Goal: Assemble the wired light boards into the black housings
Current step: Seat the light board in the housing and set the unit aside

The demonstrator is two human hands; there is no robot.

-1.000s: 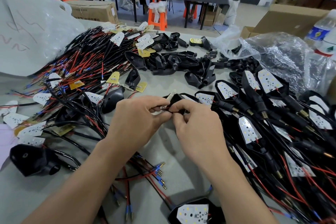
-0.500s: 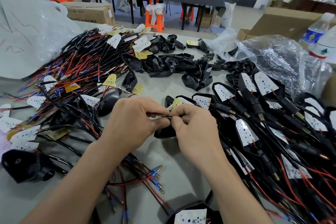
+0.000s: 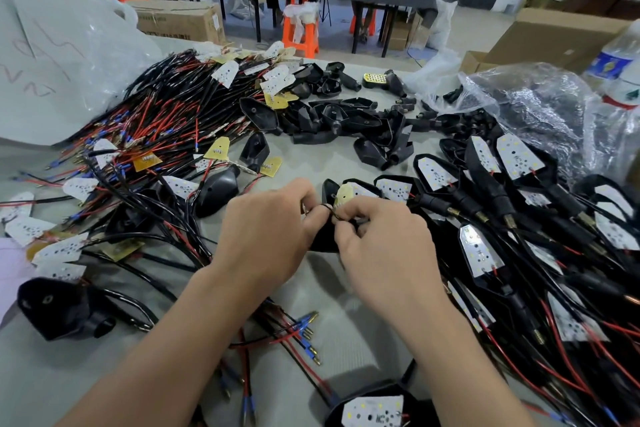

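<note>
In the middle of the table my left hand [image 3: 268, 236] and my right hand [image 3: 384, 246] meet, fingertips together. Both pinch the thin wires of one light board [image 3: 344, 193], whose yellow back stands up just above my right fingers. A black housing [image 3: 325, 236] sits under and between my hands, mostly hidden by them. The wire's far ends with blue-sleeved terminals [image 3: 304, 326] trail toward me under my left forearm.
Loose wired boards [image 3: 166, 121] are heaped at the left, empty black housings [image 3: 346, 121] at the back centre, assembled units [image 3: 512, 204] at the right. One housing [image 3: 59, 312] lies front left, an assembled unit [image 3: 374, 411] at the front edge. A plastic bag [image 3: 540, 107] and bottle [image 3: 616, 66] stand right.
The board has tipped from its white face to its yellow back above my right fingers. My hands have drawn closer over the housing and shifted slightly right.
</note>
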